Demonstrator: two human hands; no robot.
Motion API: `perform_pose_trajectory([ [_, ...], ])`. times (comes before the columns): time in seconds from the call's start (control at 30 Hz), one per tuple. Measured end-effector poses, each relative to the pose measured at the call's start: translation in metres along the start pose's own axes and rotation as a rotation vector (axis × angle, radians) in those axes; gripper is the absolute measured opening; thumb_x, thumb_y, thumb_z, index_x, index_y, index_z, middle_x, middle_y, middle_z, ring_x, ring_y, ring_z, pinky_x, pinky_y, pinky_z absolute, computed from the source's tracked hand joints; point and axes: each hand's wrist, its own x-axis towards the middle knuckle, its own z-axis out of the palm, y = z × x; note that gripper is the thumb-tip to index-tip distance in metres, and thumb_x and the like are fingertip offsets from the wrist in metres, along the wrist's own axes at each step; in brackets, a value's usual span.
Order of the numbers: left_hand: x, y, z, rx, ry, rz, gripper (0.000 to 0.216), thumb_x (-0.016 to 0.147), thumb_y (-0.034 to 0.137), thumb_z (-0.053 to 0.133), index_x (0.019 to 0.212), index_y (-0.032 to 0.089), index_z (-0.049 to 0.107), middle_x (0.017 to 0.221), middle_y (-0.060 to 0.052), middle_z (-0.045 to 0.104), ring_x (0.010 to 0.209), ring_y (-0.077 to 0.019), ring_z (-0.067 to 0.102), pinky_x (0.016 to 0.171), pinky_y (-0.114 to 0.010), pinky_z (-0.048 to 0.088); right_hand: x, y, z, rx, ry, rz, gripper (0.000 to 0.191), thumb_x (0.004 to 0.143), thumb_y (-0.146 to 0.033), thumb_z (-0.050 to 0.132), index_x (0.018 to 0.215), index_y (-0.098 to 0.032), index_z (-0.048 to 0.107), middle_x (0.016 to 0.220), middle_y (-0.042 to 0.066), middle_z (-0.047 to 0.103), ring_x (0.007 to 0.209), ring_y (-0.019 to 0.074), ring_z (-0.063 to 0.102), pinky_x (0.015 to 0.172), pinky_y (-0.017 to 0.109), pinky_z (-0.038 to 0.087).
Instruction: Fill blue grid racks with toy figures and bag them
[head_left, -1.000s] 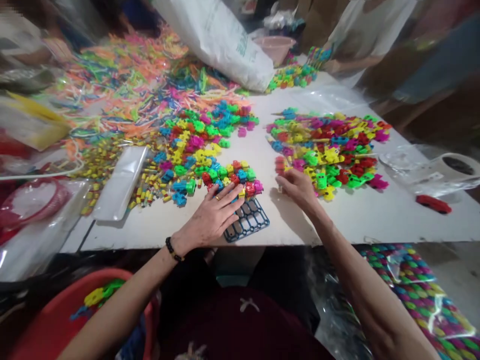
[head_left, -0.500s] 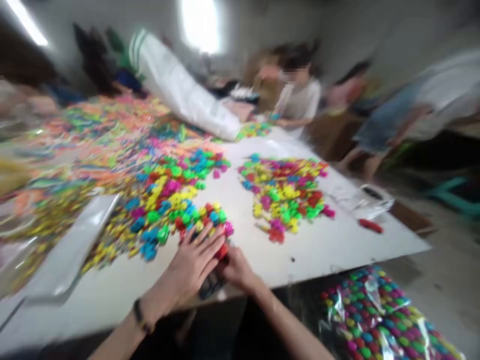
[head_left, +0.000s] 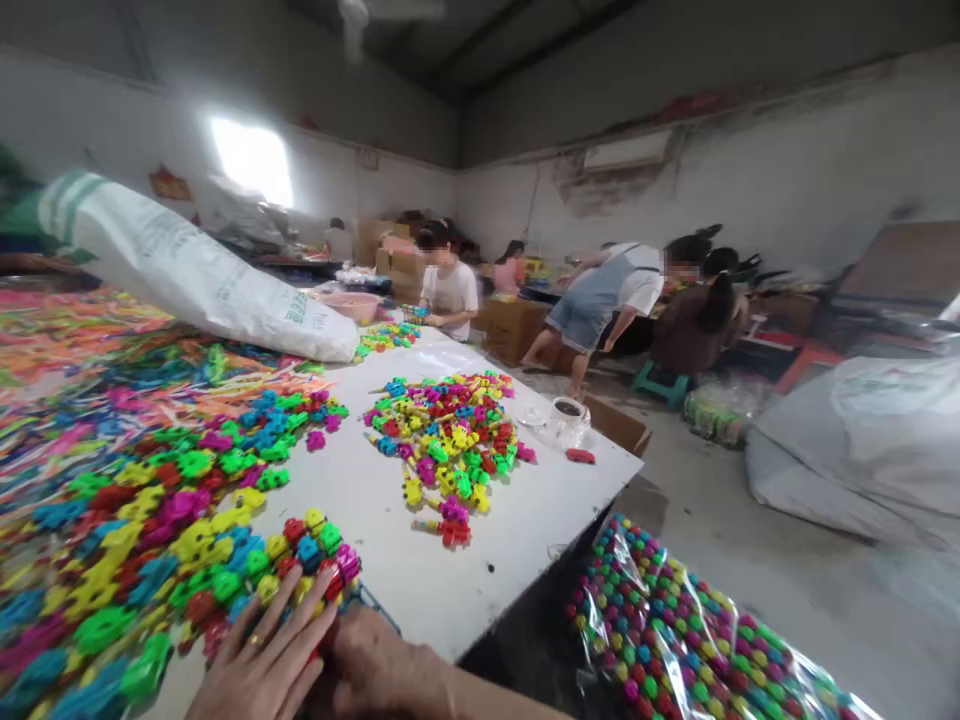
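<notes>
Left hand (head_left: pixel 259 665) lies flat, fingers spread, tips on the row of coloured pieces (head_left: pixel 311 545). The row sits just beyond them at the table's (head_left: pixel 420 580) near edge, long axis left to right. Right hand (head_left: pixel 379 665) touches the left, fingers curled under, grip not discernible; a second ago it was apart, by the right-hand pile (head_left: pixel 446 440).

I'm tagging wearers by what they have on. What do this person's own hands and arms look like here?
Both hands are bare, with no gloves. The left hand wears a thin gold-coloured ring on one finger; its wrist is cut off by the frame. The right hand shows no ring, and its forearm is bare, with no sleeve in view.
</notes>
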Motion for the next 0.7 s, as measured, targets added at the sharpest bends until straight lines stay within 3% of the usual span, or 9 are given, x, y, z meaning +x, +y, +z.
perform_pose_trajectory([
  [0.1,0.013,0.012,-0.029,-0.064,-0.058,-0.042,0.046,0.101,0.026,0.046,0.145,0.027,0.057,0.152,-0.001,0.055,0.140,-0.0298,0.052,0.109,-0.045,0.042,-0.010,-0.011,-0.002,0.074,0.033,0.053,0.028,0.072,-0.023,0.063,0.100,-0.019,0.065,0.086,0.004,0.072,0.071,0.0196,0.063,0.059,0.025,0.047],
  [0.17,0.020,0.017,-0.043,-0.146,-0.190,-0.132,0.043,0.104,0.026,0.043,0.145,0.024,0.057,0.155,-0.004,0.052,0.147,-0.0300,0.044,0.115,-0.048,0.038,-0.024,-0.013,-0.015,0.229,0.085,0.056,0.027,0.080,-0.017,0.055,0.105,-0.020,0.064,0.092,0.003,0.072,0.078,0.0164,0.064,0.069,0.024,0.050],
  [0.23,0.025,0.020,-0.049,-0.218,-0.268,-0.184,0.043,0.106,0.026,0.041,0.147,0.022,0.055,0.155,-0.006,0.052,0.151,-0.0291,0.038,0.117,-0.050,0.037,-0.037,-0.001,-0.039,0.265,0.236,0.155,0.018,0.085,-0.019,0.055,0.100,-0.019,0.064,0.087,0.002,0.070,0.074,0.0149,0.062,0.069,0.024,0.049],
  [0.33,0.026,0.020,-0.052,-0.268,-0.333,-0.211,0.042,0.107,0.027,0.041,0.147,0.022,0.054,0.155,-0.006,0.051,0.154,-0.0291,0.031,0.119,-0.052,0.035,-0.042,0.033,-0.085,-0.004,0.460,0.397,0.019,0.092,-0.020,0.050,0.102,-0.016,0.066,0.095,0.009,0.070,0.079,0.0177,0.063,0.074,0.028,0.049],
  [0.4,0.026,0.020,-0.051,-0.288,-0.350,-0.216,0.042,0.107,0.028,0.042,0.147,0.022,0.054,0.155,-0.006,0.052,0.154,-0.0292,0.030,0.119,-0.053,0.034,-0.035,0.052,-0.110,-0.281,0.402,0.486,0.022,0.093,-0.021,0.053,0.107,-0.015,0.068,0.109,0.015,0.069,0.092,0.0229,0.063,0.077,0.031,0.047],
  [0.53,0.024,0.019,-0.051,-0.348,-0.359,-0.249,0.045,0.108,0.030,0.042,0.152,0.023,0.047,0.156,-0.008,0.051,0.156,-0.0280,0.027,0.121,-0.054,0.031,-0.013,0.059,-0.131,-0.545,0.035,0.545,0.019,0.092,-0.023,0.058,0.098,-0.015,0.074,0.107,0.017,0.068,0.093,0.0268,0.062,0.070,0.032,0.042],
  [0.6,0.024,0.015,-0.056,-0.415,-0.361,-0.292,0.048,0.109,0.031,0.037,0.157,0.024,0.039,0.158,-0.007,0.047,0.156,-0.0256,0.025,0.124,-0.052,0.028,-0.012,0.052,-0.127,-0.533,0.015,0.462,0.020,0.094,-0.022,0.055,0.098,-0.016,0.074,0.103,0.014,0.069,0.088,0.0238,0.062,0.067,0.031,0.040],
  [0.7,0.025,0.004,-0.069,-0.518,-0.302,-0.412,0.051,0.110,0.032,0.032,0.161,0.026,0.031,0.163,-0.005,0.040,0.157,-0.0220,0.022,0.128,-0.048,0.022,-0.030,0.048,-0.115,-0.426,0.112,0.181,0.026,0.098,-0.018,0.048,0.106,-0.019,0.073,0.107,0.011,0.068,0.087,0.0201,0.062,0.066,0.028,0.041],
])
